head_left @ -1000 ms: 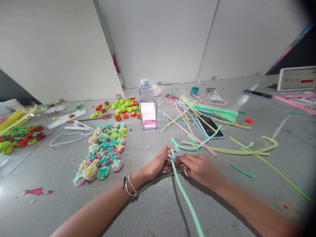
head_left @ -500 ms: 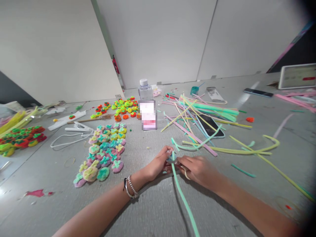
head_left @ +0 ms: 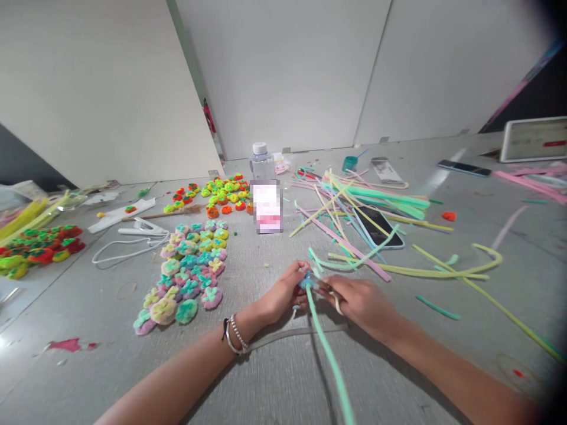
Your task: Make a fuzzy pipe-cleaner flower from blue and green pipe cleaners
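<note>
Near the middle of the table, my left hand (head_left: 286, 290) pinches a small light-blue fuzzy piece (head_left: 305, 280) together with the end of a mint-green pipe cleaner (head_left: 328, 349). The pipe cleaner runs down toward the bottom edge of the head view. Close against it on the right, my right hand (head_left: 365, 304) is closed on small scissors with a cream handle loop (head_left: 339, 305); their blades are blurred and partly hidden by the fingers. To the left of my hands lie rows of pastel fuzzy flower-like pieces (head_left: 189, 288).
Loose pipe cleaners (head_left: 354, 260) spread on the right, some over a phone (head_left: 376, 230). A water bottle (head_left: 262, 162) stands at the back. Orange and yellow fuzzy pieces (head_left: 225, 192) lie behind the pastel rows; a white cord (head_left: 128, 245) lies at left.
The mint-green tip that stood up above the scissors no longer shows there, and a short mint bit appears behind my fingers. The light-blue piece is more visible; the scissors have shifted slightly right.
</note>
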`<state>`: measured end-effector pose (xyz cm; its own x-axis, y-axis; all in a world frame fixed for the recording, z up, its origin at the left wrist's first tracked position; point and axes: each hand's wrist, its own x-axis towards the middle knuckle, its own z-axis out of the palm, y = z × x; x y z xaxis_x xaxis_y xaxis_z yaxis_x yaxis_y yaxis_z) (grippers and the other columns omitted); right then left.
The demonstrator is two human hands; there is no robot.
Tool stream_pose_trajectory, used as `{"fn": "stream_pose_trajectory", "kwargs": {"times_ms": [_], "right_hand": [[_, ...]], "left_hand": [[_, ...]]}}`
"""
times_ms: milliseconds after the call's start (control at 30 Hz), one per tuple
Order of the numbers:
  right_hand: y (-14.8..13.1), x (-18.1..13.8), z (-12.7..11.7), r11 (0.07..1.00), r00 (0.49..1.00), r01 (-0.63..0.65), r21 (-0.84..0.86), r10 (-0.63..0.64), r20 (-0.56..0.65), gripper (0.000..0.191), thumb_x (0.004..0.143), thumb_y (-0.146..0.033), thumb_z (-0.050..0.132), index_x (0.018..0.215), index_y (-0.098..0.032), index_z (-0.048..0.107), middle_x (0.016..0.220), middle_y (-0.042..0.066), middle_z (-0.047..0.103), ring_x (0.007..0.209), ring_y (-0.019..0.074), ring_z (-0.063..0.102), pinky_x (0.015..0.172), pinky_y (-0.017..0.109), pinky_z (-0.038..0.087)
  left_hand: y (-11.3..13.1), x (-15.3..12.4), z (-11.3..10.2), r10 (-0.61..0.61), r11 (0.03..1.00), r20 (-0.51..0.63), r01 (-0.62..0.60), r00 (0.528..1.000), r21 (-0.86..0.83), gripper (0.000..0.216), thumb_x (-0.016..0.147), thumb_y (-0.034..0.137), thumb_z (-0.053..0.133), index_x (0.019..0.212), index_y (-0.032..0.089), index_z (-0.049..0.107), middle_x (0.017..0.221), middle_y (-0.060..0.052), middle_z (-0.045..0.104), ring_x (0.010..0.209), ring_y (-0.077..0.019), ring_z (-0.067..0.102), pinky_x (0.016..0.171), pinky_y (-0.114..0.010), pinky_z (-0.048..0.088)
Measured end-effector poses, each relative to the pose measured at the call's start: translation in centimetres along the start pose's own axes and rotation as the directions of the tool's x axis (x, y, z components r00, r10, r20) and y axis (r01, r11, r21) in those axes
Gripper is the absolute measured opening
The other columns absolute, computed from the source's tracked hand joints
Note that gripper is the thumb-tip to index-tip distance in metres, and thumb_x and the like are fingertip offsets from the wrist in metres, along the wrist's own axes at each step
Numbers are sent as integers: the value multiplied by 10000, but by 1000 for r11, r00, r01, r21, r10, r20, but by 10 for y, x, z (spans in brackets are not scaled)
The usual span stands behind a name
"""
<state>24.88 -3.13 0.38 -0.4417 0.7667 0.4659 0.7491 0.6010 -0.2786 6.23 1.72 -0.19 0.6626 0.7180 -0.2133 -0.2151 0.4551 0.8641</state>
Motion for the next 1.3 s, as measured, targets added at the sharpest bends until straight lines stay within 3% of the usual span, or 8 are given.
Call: {"fn": "stream_pose_trajectory", "kwargs": {"times_ms": [100,267,400,467,567,833,1033,1300], "right_hand": [[12,2,-6,986,982,-159,-52,152,-111,150,914,-269,527,1032,-203,593,886,57,726,756,210,703,646,313,516],[43,1,3,957,948,-274,-96,252,-196,589,777,-197,566,1350,-214,429,1259,157,580,1149,340,562,917,513,482],[57,-14,19,947,953,-302,-111,300,-33,830,716,-200,570,1479,-237,243,1430,176,428,1303,382,430,954,560,452],[53,-19,20,961,960,-252,-115,263,93,812,771,-221,545,1497,-236,181,1494,172,355,1365,357,361,976,527,446],[39,-15,12,960,963,-210,-186,236,130,613,844,-257,509,1429,-225,327,1530,165,305,1381,372,312,970,561,415],[15,5,-6,956,966,-239,-168,216,-142,193,890,-231,517,1067,-239,593,1207,96,569,1123,324,459,893,526,374],[8,4,-1,986,986,-86,-141,64,-156,287,927,-268,515,1211,-233,524,1143,89,586,1085,285,470,922,466,364],[4,6,19,988,996,-75,-133,69,-49,469,914,-373,553,1345,-213,462,1248,113,555,1134,303,441,966,479,366]], "left_hand": [[0,1,-1,27,999,-5,-27,1000,-21,303,864,479,559,984,220,458,568,83,402,427,-74,347,448,-187,299],[1,3,-6,80,990,-51,-85,995,-116,333,830,412,649,1024,175,518,681,24,537,535,-75,486,520,-184,339],[2,4,-9,121,979,-139,-141,983,-147,319,808,399,688,960,185,506,761,15,576,579,-63,525,548,-174,350],[3,5,-8,127,977,-168,-153,978,-148,328,800,388,703,981,186,519,816,2,603,597,-63,547,564,-179,369],[3,4,-7,116,981,-184,-142,976,-131,393,791,368,723,1088,158,574,918,-48,642,640,-75,581,606,-199,415],[1,6,-6,107,986,-166,-126,980,-107,344,817,268,719,1122,129,642,1004,-105,697,863,-165,681,770,-255,495],[-1,8,-5,132,985,-102,-142,986,-98,354,776,231,753,1096,122,649,1066,-122,695,957,-194,667,909,-322,476],[1,5,-3,137,984,-84,-145,987,-101,479,740,213,791,1141,117,547,946,-116,714,835,-182,684,818,-317,492]]}}
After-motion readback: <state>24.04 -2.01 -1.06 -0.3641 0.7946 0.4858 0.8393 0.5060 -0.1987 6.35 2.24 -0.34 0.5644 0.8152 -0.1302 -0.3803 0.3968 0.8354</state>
